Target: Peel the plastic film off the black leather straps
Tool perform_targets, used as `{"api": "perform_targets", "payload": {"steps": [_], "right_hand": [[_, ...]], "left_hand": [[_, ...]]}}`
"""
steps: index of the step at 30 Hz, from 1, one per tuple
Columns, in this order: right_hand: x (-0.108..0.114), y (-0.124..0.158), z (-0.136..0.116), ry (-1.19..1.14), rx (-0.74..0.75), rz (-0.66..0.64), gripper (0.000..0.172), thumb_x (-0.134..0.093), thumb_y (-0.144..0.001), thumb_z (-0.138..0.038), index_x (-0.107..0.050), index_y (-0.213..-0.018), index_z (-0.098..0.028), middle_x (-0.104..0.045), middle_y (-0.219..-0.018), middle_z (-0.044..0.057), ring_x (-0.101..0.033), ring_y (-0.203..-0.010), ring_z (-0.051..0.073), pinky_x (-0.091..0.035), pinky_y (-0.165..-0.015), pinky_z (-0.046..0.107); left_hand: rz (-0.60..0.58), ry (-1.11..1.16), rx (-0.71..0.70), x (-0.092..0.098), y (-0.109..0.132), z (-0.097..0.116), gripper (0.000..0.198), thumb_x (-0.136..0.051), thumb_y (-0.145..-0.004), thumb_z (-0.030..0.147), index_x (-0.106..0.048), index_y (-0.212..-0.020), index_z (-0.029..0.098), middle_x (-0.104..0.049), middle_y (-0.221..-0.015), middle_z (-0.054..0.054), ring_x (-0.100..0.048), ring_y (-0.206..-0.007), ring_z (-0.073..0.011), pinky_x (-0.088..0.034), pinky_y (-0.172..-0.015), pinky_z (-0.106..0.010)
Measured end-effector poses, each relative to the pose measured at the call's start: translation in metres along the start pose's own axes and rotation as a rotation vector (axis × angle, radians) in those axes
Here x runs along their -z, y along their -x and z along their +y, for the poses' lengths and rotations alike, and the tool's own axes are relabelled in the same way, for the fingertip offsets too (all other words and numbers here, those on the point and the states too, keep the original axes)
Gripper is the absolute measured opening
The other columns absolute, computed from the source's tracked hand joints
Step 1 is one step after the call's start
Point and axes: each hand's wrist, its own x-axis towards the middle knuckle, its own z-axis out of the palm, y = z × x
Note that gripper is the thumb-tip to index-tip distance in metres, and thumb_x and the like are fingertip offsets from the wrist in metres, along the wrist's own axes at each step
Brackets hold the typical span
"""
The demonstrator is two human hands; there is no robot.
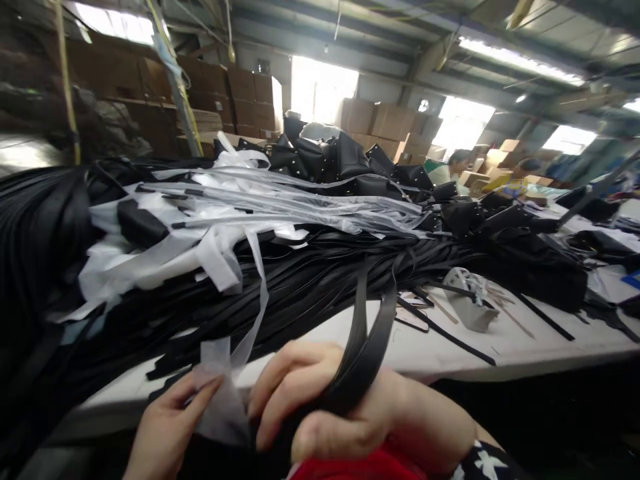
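At the table's near edge, my left hand (170,420) pinches a strip of thin translucent white wrapping (223,393) between thumb and fingers. A narrow tail of this wrapping runs up towards the pile. Just to the right, my right hand (320,400) is curled around a black strap (367,347), which loops up over the back of the hand. The lower end of the strap goes into shadow near the wrapping, and I cannot tell whether they touch. Behind both hands lies a long heap of black straps (300,273), with crumpled white wrapping strips (215,253) on top.
A white table (320,333) carries the heap. Black studded leather-like pieces (350,157) are piled at the back. On the right lie a grey-white roll (470,300), a phone-like flat object (413,317) and loose strips. Cardboard boxes (245,100) and two people stand farther off.
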Motion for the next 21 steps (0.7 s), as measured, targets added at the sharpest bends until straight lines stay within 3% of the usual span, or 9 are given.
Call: {"api": "perform_targets", "payload": {"steps": [2,5,7,10,14,18,21], "right_hand": [[0.002,0.006,-0.003,0.060,-0.049,0.093,0.042,-0.044,-0.097,-0.051,-0.067,-0.089,-0.017,-0.068,-0.099,0.010,-0.065,-0.094,0.018,-0.052,-0.084,0.027],[0.013,0.018,0.021,-0.016,-0.302,0.379,0.047,-0.040,-0.099,-0.051,-0.071,-0.093,-0.016,-0.069,-0.077,0.006,-0.066,-0.068,0.015,-0.053,-0.062,0.025],[0.022,0.026,0.043,-0.140,-0.400,0.477,0.054,-0.038,-0.098,-0.056,-0.072,-0.089,-0.015,-0.066,-0.062,0.004,-0.062,-0.050,0.014,-0.049,-0.047,0.024],[0.036,0.035,0.064,-0.206,-0.449,0.562,0.057,-0.041,-0.096,-0.060,-0.072,-0.082,-0.014,-0.063,-0.053,0.004,-0.060,-0.043,0.015,-0.046,-0.041,0.023],[0.042,0.038,0.071,-0.168,-0.526,0.489,0.059,-0.045,-0.093,-0.063,-0.072,-0.078,-0.013,-0.062,-0.051,0.003,-0.058,-0.040,0.013,-0.044,-0.038,0.022],[0.037,0.037,0.077,-0.163,-0.546,0.336,0.060,-0.046,-0.091,-0.065,-0.072,-0.078,-0.013,-0.063,-0.053,0.004,-0.058,-0.040,0.012,-0.042,-0.037,0.020],[0.035,0.039,0.081,-0.195,-0.482,0.277,0.059,-0.047,-0.091,-0.064,-0.072,-0.077,-0.013,-0.061,-0.052,0.003,-0.058,-0.042,0.012,-0.042,-0.038,0.020]], "left_hand": [[0.010,0.116,0.023,0.002,0.007,0.009,0.048,-0.091,-0.037,0.056,-0.078,-0.067,0.021,-0.075,-0.076,-0.005,-0.068,-0.078,-0.0262,-0.057,-0.069,-0.030],[-0.031,0.312,0.044,0.013,0.017,0.018,0.042,-0.094,-0.040,0.048,-0.076,-0.063,0.018,-0.072,-0.069,-0.004,-0.064,-0.066,-0.0191,-0.054,-0.062,-0.025],[-0.160,0.374,0.007,0.024,0.022,0.021,0.038,-0.093,-0.049,0.045,-0.076,-0.064,0.016,-0.070,-0.068,-0.005,-0.063,-0.064,-0.0178,-0.052,-0.061,-0.025],[-0.372,0.397,-0.114,0.038,0.025,0.022,0.036,-0.088,-0.060,0.048,-0.075,-0.067,0.014,-0.071,-0.080,-0.009,-0.065,-0.072,-0.0208,-0.052,-0.067,-0.027],[-0.610,0.322,-0.250,0.033,0.019,0.032,0.036,-0.081,-0.069,0.052,-0.076,-0.069,0.017,-0.072,-0.104,-0.013,-0.065,-0.097,-0.0300,-0.051,-0.083,-0.035],[-0.913,0.204,-0.332,-0.005,0.015,0.053,0.030,-0.079,-0.075,0.045,-0.077,-0.067,0.017,-0.073,-0.088,-0.011,-0.063,-0.097,-0.0289,-0.046,-0.092,-0.039],[-1.119,0.261,-0.290,-0.037,0.012,0.058,0.023,-0.080,-0.074,0.040,-0.077,-0.068,0.018,-0.070,-0.077,-0.008,-0.062,-0.086,-0.0238,-0.046,-0.088,-0.036]]}}
